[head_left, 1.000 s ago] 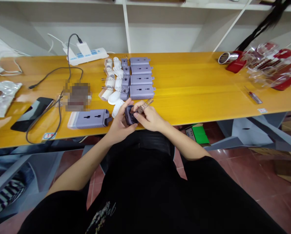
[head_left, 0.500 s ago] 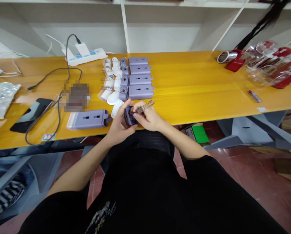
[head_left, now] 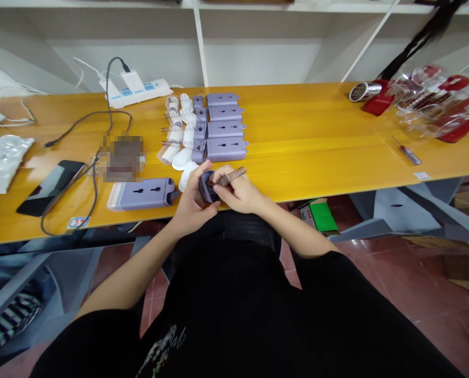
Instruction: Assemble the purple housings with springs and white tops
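The left hand (head_left: 193, 202) has its fingers curled around a small, hollow purple plastic housing (head_left: 207, 187) with a dark interior, held at the near edge of the yellow wood-topped table (head_left: 297, 142). The right hand (head_left: 236, 191) meets it from the other side — its thumb and fingers are closed at the base of a brownish coiled wire spring (head_left: 233, 176), whose free end slants up and away from the housing. What the fingertips grip inside the opening is too small to tell.

Just beyond the hands, four purple slotted plastic cases (head_left: 226, 149) lie in a column, one behind another. Smaller purple parts (head_left: 199, 150) sit along their left side, with white plastic pieces (head_left: 182, 158) and thin wire coils (head_left: 174, 143) beside them. Another white plastic piece lies close by the left hand, partly covered by it. Left of that hand, a single purple case with a pale end (head_left: 146, 193) rests near the table's edge.

Farther left are a black phone (head_left: 50, 187), a dark cable (head_left: 95, 181) looping beside it, a blurred-out patch and a silvery plastic bag (head_left: 4, 163). A white power strip (head_left: 140, 94) holding white plugs stands toward the back. On the right, a small screwdriver with a clear and red handle (head_left: 409, 155) lies well apart from the hands — beyond it are red and clear plastic appliances (head_left: 435, 100).
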Action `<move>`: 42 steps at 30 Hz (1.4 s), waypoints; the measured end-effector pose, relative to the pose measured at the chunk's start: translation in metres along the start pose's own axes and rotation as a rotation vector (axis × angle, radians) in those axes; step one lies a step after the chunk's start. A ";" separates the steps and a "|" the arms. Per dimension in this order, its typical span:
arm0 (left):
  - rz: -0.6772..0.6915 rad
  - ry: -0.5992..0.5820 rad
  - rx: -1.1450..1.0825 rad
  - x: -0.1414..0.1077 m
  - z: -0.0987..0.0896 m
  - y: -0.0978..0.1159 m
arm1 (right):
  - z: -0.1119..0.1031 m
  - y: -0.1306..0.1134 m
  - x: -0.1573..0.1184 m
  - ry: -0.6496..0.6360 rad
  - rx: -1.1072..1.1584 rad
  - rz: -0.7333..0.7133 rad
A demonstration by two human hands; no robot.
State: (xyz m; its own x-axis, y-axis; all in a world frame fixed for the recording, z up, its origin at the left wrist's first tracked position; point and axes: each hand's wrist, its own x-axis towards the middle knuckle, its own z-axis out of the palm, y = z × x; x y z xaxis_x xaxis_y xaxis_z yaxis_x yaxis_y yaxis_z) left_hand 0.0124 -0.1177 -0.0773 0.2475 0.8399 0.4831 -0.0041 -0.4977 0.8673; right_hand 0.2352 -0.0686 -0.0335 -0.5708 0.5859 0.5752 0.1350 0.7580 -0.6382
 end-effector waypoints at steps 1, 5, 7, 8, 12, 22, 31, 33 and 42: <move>0.001 0.000 0.008 0.000 0.000 0.000 | 0.000 0.000 0.000 -0.006 0.002 0.001; 0.017 0.004 0.007 -0.002 0.000 -0.002 | -0.001 -0.002 -0.001 -0.016 0.009 -0.003; 0.032 0.007 0.010 -0.002 0.000 -0.005 | -0.001 -0.003 -0.001 -0.013 0.008 -0.007; 0.045 0.009 0.015 -0.002 0.000 -0.006 | 0.000 -0.003 -0.002 -0.011 0.006 -0.009; 0.087 0.006 0.012 -0.001 0.000 -0.007 | 0.002 -0.003 -0.004 0.000 -0.005 0.002; 0.081 0.007 -0.010 0.000 0.001 -0.006 | 0.003 -0.003 -0.005 0.006 0.004 -0.004; 0.106 0.025 0.055 0.000 0.002 -0.006 | 0.001 -0.005 -0.003 -0.022 0.004 -0.023; 0.123 0.028 0.068 0.001 0.003 -0.004 | 0.001 -0.004 -0.003 -0.026 0.004 -0.012; 0.139 0.022 0.087 0.002 0.004 -0.002 | 0.002 -0.004 -0.002 0.003 0.028 -0.016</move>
State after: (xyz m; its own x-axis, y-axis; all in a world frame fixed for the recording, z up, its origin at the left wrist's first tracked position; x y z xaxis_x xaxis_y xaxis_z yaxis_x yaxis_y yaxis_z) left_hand 0.0166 -0.1159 -0.0789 0.2286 0.7659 0.6009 0.0472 -0.6253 0.7790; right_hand 0.2340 -0.0734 -0.0336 -0.5703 0.5746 0.5870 0.1034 0.7591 -0.6427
